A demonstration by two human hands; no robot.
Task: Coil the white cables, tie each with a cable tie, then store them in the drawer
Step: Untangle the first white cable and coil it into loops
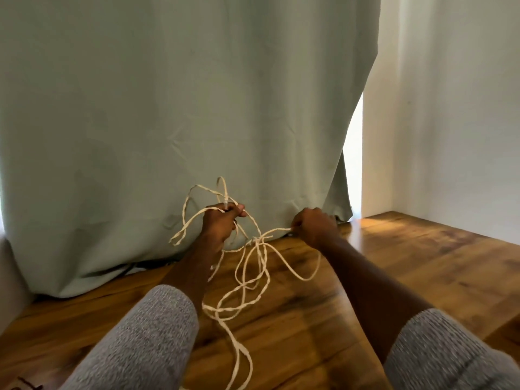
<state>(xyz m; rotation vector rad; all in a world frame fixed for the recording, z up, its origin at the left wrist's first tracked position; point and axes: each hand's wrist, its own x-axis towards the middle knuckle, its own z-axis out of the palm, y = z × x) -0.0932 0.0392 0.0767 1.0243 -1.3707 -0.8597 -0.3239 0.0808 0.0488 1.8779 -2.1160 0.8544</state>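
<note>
Gripping gathered loops, the left hand (222, 223) holds the white cable (253, 280) up; the right hand (312, 228) pinches a strand running leftward to a tangle between both hands, slack trailing onto the floor (408, 263).

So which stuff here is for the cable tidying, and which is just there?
For the job:
- white cable, loose and tangled over the floor
- left hand, gripping several loops
- right hand, pinching one strand

Just there:
- green curtain
- wooden floor
- white wall
</note>
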